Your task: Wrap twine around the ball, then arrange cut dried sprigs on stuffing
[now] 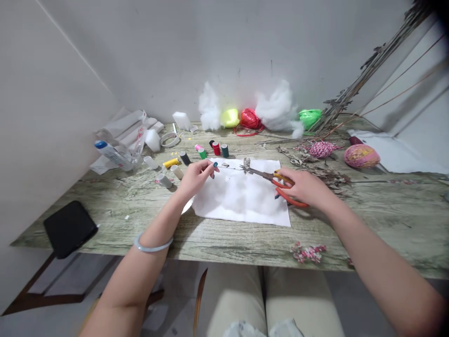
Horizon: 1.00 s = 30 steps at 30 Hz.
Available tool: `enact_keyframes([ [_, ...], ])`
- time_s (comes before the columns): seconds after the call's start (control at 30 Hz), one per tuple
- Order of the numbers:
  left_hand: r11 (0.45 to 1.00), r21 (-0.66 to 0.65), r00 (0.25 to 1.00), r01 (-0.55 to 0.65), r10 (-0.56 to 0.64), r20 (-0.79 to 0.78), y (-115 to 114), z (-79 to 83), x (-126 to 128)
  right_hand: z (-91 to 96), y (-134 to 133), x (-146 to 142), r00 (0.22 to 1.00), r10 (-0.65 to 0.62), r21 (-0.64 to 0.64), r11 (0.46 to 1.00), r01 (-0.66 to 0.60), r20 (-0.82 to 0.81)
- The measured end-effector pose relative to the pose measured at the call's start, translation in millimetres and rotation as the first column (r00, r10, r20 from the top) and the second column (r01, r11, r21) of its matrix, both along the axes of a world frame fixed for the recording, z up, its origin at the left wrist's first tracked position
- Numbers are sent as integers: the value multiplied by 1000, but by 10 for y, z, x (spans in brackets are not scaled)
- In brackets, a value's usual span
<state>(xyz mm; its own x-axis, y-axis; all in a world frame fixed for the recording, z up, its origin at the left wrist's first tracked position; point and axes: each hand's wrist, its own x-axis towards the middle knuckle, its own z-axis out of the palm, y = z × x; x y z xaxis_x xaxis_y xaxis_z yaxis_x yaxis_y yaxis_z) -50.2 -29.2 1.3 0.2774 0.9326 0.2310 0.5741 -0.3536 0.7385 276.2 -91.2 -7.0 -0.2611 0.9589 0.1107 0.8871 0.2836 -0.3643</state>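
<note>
My left hand [200,177] pinches one end of a thin dried twig [229,167] above the white cloth [242,201]. A few small leaves hang on the twig. From the right, my right hand [302,185] grips scissors [266,175] with orange and yellow handles. The dark blades point left, and their tips are at the twig's right end, beside a greyish dried leaf clump [246,163]. Whether the blades touch the twig I cannot tell. Thread spools, among them a grey spool [164,180] and a dark spool [184,158], stand near my left hand.
White stuffing [277,107], a red string ball [249,119] and a green string ball [310,118] line the wall. Dried branches [372,65] lean at the right. A black flat object [70,229] lies at the left edge, pink flowers [308,252] at the front edge.
</note>
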Motion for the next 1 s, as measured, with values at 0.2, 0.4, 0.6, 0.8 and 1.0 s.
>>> enact_keyframes([
  [0.2,999,44,999,-18,20,-47,-4,29,-21,34,-14,5,989,-89,-6,996,90,120],
  [0.4,996,77,998,-48,52,-42,15,54,-53,72,-24,20,985,-99,53,994,93,140],
  [0.6,987,73,990,-141,141,-3,11,76,-57,78,-36,16,995,-15,116,993,4,100],
  [0.8,997,5,985,-73,71,160,43,37,-62,73,-28,-2,996,-23,112,994,12,91],
  [1.0,998,-52,978,17,-6,207,6,4,8,81,-35,-14,1000,-21,56,998,21,2],
])
